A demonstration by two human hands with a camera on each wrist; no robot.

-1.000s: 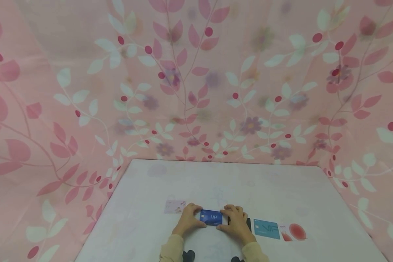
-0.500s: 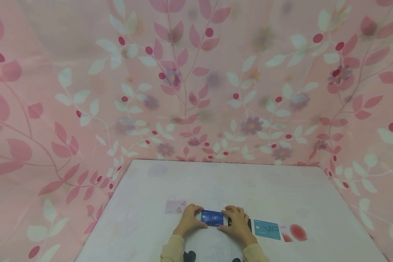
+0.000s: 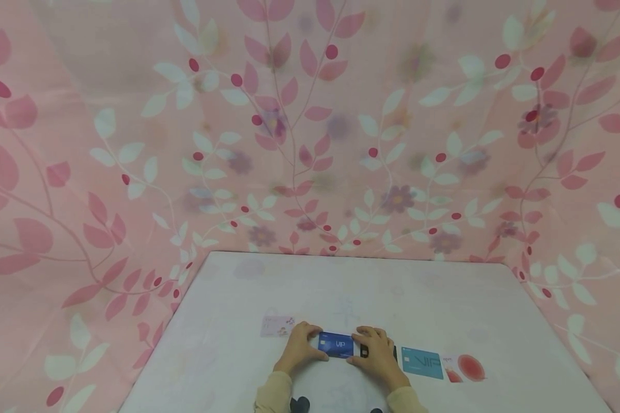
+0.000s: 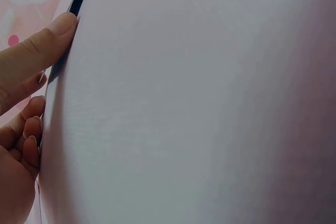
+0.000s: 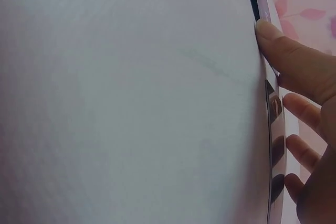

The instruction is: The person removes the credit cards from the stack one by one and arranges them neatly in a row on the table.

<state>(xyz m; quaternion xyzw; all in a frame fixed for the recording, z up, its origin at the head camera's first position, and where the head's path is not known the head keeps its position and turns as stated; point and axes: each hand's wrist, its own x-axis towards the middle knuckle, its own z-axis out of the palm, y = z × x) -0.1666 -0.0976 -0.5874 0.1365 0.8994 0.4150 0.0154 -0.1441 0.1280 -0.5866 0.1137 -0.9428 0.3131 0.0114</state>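
A blue bank-style card (image 3: 336, 345) marked VIP, with a chip at its left, lies flat at the white table's front middle. My left hand (image 3: 297, 347) holds its left end between thumb and index finger. At its right end, the thumb and index finger of my right hand (image 3: 376, 354) grip the corners. A black card (image 3: 364, 351) lies mostly hidden under the right hand. In the left wrist view the left thumb (image 4: 63, 24) presses the blue card's near edge; in the right wrist view the right thumb (image 5: 268, 30) sits at that edge too.
Right of the hands lie a teal VIP card (image 3: 422, 363) and a white card with a red circle (image 3: 470, 367). A pale pink card (image 3: 276, 326) lies left, partly behind the left hand. Two dark shapes (image 3: 300, 405) show at the front. Pink floral cloth (image 3: 310, 143) surrounds the white table (image 3: 341, 287).
The right thumb has shifted slightly right, so more of the black card's left end shows. The blue card stays nearly in place, its VIP lettering now clearer. The left hand barely moves.
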